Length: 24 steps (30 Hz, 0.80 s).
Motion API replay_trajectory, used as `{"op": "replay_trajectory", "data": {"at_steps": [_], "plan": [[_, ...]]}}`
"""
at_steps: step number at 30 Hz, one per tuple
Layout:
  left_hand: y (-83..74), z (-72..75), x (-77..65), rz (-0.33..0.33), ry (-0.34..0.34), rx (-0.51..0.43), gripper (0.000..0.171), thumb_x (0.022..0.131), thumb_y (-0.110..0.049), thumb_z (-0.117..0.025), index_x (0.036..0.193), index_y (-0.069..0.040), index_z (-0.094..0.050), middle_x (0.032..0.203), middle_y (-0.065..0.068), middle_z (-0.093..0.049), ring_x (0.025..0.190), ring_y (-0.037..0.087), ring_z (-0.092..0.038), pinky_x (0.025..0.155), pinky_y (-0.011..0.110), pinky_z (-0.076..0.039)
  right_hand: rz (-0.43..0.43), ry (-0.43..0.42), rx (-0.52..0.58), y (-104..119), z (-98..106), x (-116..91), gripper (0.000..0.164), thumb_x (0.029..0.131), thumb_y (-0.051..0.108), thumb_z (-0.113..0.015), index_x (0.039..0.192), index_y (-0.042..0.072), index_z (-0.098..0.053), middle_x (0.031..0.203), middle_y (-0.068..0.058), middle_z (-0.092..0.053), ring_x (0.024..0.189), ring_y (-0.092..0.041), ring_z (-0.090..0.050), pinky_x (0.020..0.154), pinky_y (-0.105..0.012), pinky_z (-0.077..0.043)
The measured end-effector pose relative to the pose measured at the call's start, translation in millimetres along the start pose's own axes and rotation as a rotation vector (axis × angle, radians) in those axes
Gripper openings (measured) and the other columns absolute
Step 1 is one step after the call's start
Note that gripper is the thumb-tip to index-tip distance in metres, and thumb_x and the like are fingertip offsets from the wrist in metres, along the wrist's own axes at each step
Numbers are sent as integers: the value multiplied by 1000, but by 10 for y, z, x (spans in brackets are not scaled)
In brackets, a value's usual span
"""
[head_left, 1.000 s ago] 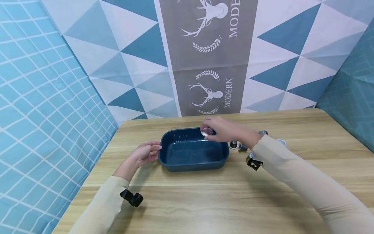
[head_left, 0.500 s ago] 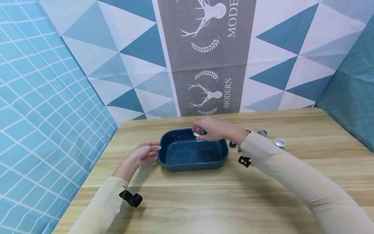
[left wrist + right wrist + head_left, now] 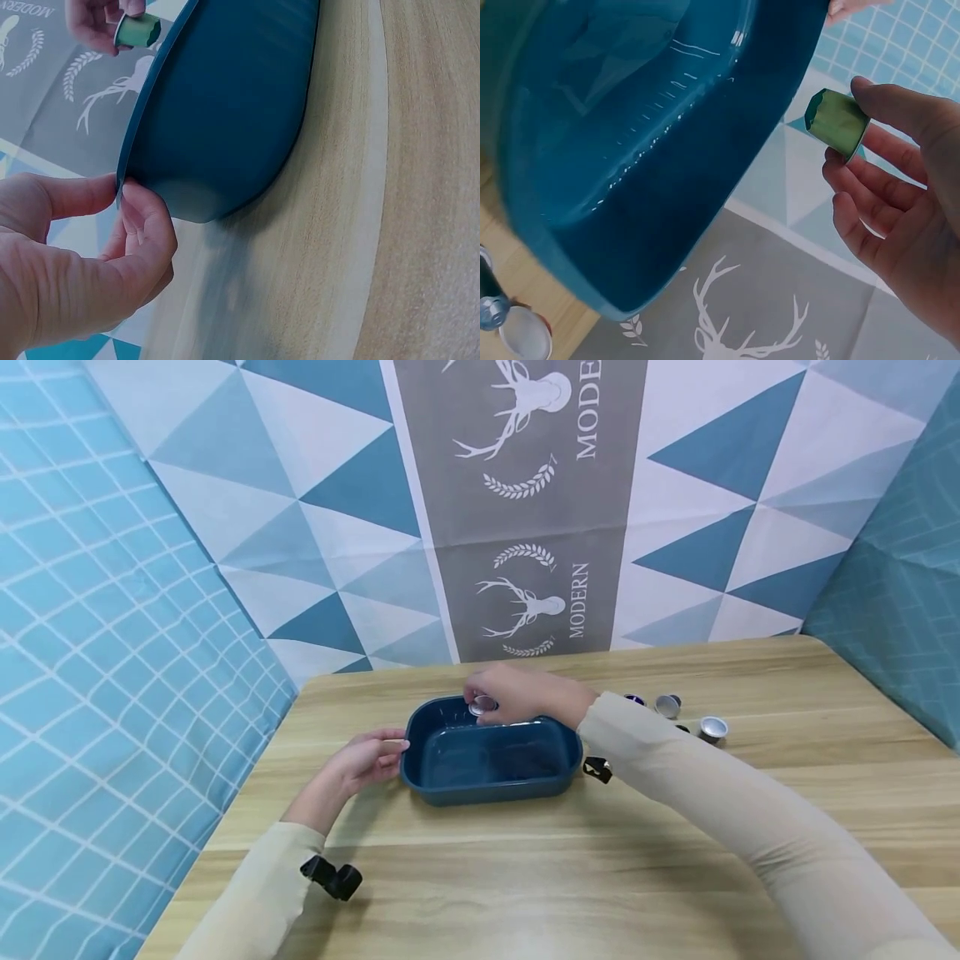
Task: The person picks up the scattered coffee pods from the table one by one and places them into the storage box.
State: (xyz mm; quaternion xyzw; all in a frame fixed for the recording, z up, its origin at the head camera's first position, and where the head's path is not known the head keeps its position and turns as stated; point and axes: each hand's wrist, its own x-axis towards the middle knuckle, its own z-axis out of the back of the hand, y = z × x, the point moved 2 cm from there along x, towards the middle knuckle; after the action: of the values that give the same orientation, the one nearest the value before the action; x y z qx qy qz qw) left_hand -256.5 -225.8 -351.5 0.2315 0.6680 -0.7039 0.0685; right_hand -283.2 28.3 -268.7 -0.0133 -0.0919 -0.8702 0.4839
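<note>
A dark blue plastic basin (image 3: 487,794) stands on the wooden table. My left hand (image 3: 367,760) pinches its left rim between thumb and fingers, clearly seen in the left wrist view. Over the basin's far left part, my right hand (image 3: 513,693) holds a green coffee capsule (image 3: 838,124) between thumb and fingertips. The capsule's round silvery lid (image 3: 482,704) faces the head camera. In the head view, no capsule shows on the visible basin floor; the right hand hides part of the far rim.
Several more coffee capsules lie on the table right of the basin, among them a silver-lidded one (image 3: 712,728) and a grey one (image 3: 667,705). The right sleeve (image 3: 705,793) partly covers that area. A patterned cloth wall (image 3: 536,527) rises behind the table's far edge.
My right hand has moved left across the basin with the capsule, uncovering more capsules on the right. The left hand keeps its hold on the rim.
</note>
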Motion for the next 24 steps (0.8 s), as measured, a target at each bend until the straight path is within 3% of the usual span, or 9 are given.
{"op": "replay_trajectory", "data": {"at_steps": [15,24], "plan": [[1,18,-9,-3,7,-34,47,99,-6,-48,141,2,-29,82,-6,-62,73,3,-60,70,19,-51,-47,90,20,-42,-54,228,29,90,20,-68,114,5,-63,100,-8,-63,85,-17,-55,79,-27,-50],[4,4,-17,-1,0,-10,47,99,-7,-49,141,3,-31,79,-6,-62,71,3,-59,68,19,-51,-15,104,-20,-30,-138,321,26,87,16,-70,109,5,-62,102,-9,-62,88,-18,-55,83,-29,-50]]}}
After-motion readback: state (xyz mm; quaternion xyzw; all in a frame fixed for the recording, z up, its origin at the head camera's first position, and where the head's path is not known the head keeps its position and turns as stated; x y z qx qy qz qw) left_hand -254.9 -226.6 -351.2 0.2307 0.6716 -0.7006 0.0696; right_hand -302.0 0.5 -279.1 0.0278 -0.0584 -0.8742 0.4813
